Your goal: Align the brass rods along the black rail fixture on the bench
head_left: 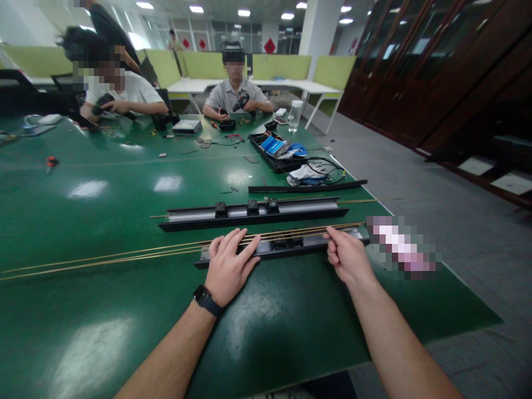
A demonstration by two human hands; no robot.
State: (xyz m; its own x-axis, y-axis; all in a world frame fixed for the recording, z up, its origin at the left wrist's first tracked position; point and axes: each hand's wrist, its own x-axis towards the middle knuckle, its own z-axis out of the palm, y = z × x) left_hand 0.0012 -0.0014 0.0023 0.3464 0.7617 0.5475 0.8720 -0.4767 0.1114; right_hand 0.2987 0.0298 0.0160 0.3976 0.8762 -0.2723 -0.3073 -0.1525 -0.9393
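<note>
Several long, thin brass-coloured rods (137, 255) run across the nearer black metal channel (307, 245) and reach far out to the left. My left hand (230, 263), with a dark watch on its wrist, lies over the rods and the channel's left part, fingers spread. Near the channel's right end, my right hand (347, 252) is closed, its index finger and thumb pinching the rods. Small black blocks sit inside the channel, partly hidden behind the rods. Just beyond lies a second black channel (299, 213) with three black blocks (252, 207) in it.
A black strip (307, 187) lies behind the channels. Farther back are a black tray (272, 155) with blue items, gloves (307, 173), cables and a clear bottle (295, 116). Two people sit across the green table (124, 205). A blurred patch covers something at right.
</note>
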